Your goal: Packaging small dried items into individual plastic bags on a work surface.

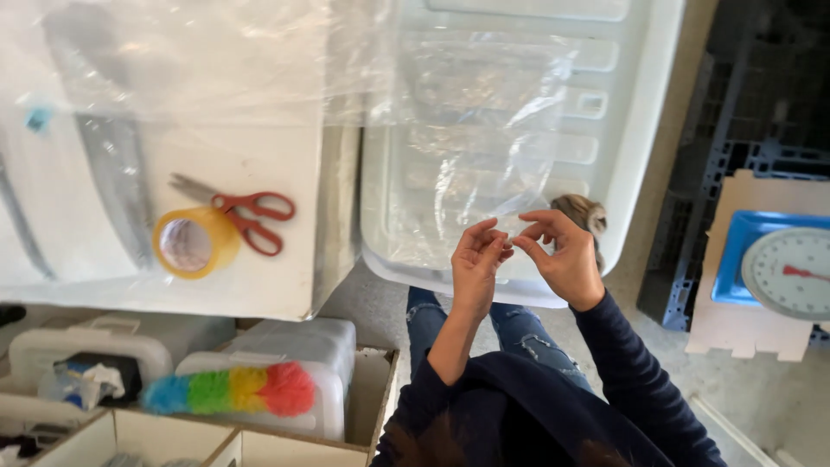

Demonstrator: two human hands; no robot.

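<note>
My left hand (475, 259) and right hand (562, 255) both pinch the bottom edge of a clear plastic bag (471, 147), held up over the white tray (631, 130). The grip is fingertips only, so the slick film could slip out or tear if I pull apart hard. Farther left on the table (285, 285): tape roll (195, 242), red scissors (246, 216).

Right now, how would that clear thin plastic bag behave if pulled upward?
The clear thin plastic bag looks floppy: it wrinkles and drapes. Probably very light, since fingertips of the left hand and right hand alone pinch its edge. Likely slippery, being glossy.
</note>
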